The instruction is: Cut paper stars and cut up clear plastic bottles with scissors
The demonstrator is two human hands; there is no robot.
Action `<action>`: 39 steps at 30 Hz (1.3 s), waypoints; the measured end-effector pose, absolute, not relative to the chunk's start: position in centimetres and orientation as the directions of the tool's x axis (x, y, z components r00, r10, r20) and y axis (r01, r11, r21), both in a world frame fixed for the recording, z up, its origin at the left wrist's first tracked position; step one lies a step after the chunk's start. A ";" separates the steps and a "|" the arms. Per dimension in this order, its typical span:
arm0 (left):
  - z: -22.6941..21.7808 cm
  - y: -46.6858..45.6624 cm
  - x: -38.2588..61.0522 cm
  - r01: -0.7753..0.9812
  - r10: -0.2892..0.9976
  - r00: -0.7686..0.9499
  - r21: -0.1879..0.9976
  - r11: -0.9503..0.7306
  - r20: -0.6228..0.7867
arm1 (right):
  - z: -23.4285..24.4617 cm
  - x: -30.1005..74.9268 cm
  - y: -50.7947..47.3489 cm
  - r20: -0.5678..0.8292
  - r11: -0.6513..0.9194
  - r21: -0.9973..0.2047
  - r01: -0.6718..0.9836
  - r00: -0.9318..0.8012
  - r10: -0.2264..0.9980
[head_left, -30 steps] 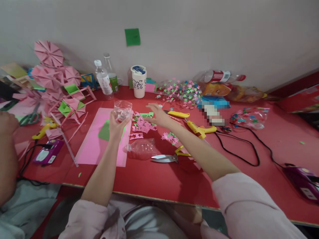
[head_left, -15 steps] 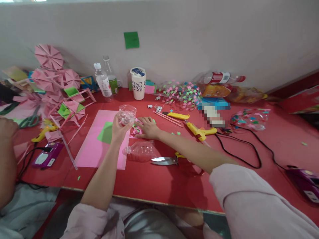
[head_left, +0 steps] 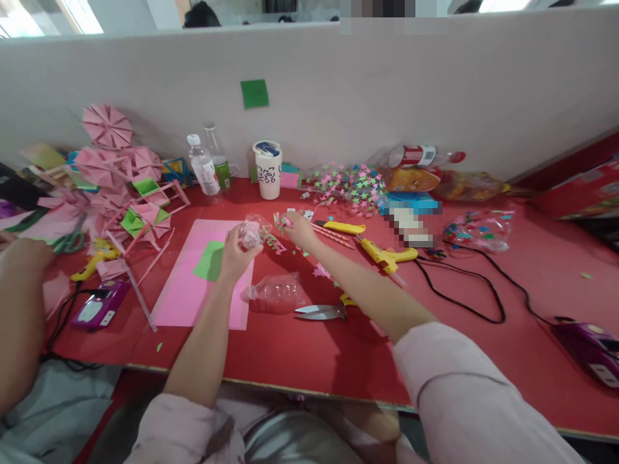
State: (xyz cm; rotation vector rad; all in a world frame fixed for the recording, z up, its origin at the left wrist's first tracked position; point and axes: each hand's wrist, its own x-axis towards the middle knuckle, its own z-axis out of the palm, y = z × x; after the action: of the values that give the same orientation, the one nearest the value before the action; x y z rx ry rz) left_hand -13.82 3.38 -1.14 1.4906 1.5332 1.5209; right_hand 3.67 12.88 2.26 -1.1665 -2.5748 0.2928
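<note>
My left hand point(head_left: 234, 254) is closed round a clear cut plastic cup point(head_left: 252, 232), tilted with its mouth toward the right, above the pink sheet point(head_left: 193, 283). My right hand point(head_left: 298, 230) is closed on a bunch of small pink and green paper stars point(head_left: 282, 222), held just right of the cup's mouth. A few stars fall or lie below, on the red table point(head_left: 309, 341). The top half of a clear plastic bottle point(head_left: 276, 293) lies on its side in front of my hands, with scissors point(head_left: 322, 311) right of it.
A yellow glue gun point(head_left: 387, 252) with a black cord, a yellow utility knife point(head_left: 342, 227), a white cup point(head_left: 268, 169), bottles and a star pile point(head_left: 353, 180) stand behind. Pink paper constructions point(head_left: 116, 174) fill the left. Another person's arm point(head_left: 22, 309) is at far left. Purple devices sit at both sides.
My right hand lifted from the table with a bunch of stars and moved up to the cup's mouth. My left hand tilted the cup toward it. The camera tipped up.
</note>
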 end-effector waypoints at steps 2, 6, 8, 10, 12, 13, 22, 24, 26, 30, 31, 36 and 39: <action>-1.0 3.1 -13.4 0.471 0.902 -0.219 0.850 -0.237 0.373 | 4.4 4.3 13.2 0.193 0.662 -0.318 0.679 -0.637 0.746; -0.8 2.5 -12.1 0.601 0.913 -0.038 0.739 -0.304 0.406 | 7.4 4.8 12.1 0.087 0.753 -0.343 0.562 -0.779 0.621; -0.8 2.4 -11.5 0.590 0.921 -0.031 0.751 -0.296 0.388 | 7.8 4.6 11.2 0.067 0.748 -0.425 0.510 -0.807 0.587; -1.0 2.3 -11.0 0.561 0.930 -0.051 0.781 -0.275 0.364 | 7.5 4.2 10.4 0.093 0.704 -0.487 0.517 -0.771 0.631; -1.2 2.3 -10.6 0.544 0.937 -0.067 0.800 -0.254 0.343 | 6.8 3.7 9.8 0.132 0.635 -0.540 0.552 -0.689 0.712; -1.2 2.4 -10.5 0.550 0.938 -0.078 0.799 -0.242 0.338 | 6.4 3.5 9.6 0.150 0.588 -0.567 0.576 -0.630 0.762; -0.9 2.4 -10.0 0.615 0.915 -0.171 0.765 -0.191 0.366 | 4.8 1.9 10.0 0.260 0.453 -0.602 0.658 -0.375 0.890; -0.8 2.3 -10.0 0.612 0.905 -0.204 0.770 -0.179 0.372 | 4.6 1.8 10.0 0.290 0.480 -0.621 0.620 -0.386 0.875; -0.8 2.3 -10.0 0.605 0.906 -0.224 0.780 -0.160 0.359 | 4.4 1.8 9.9 0.342 0.522 -0.623 0.582 -0.398 0.851; -0.8 2.4 -9.9 0.532 0.928 -0.268 0.843 -0.081 0.258 | 4.0 1.7 9.6 0.409 0.528 -0.687 0.500 -0.335 0.849; -0.8 2.4 -9.9 0.518 0.932 -0.276 0.853 -0.062 0.235 | 3.9 1.7 9.6 0.396 0.505 -0.714 0.485 -0.316 0.863; -0.6 2.3 -9.7 0.545 0.924 -0.277 0.835 -0.075 0.263 | 3.2 1.6 10.2 0.311 0.415 -0.769 0.487 -0.282 0.908; -0.5 2.3 -9.7 0.560 0.920 -0.288 0.826 -0.064 0.267 | 2.8 1.8 10.3 0.294 0.413 -0.771 0.486 -0.304 0.906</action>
State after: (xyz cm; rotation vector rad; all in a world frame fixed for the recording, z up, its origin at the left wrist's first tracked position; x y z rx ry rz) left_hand -9.72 2.31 -0.54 1.5810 1.8388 1.2968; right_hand 1.77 10.25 2.83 -1.1827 -1.9390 0.7324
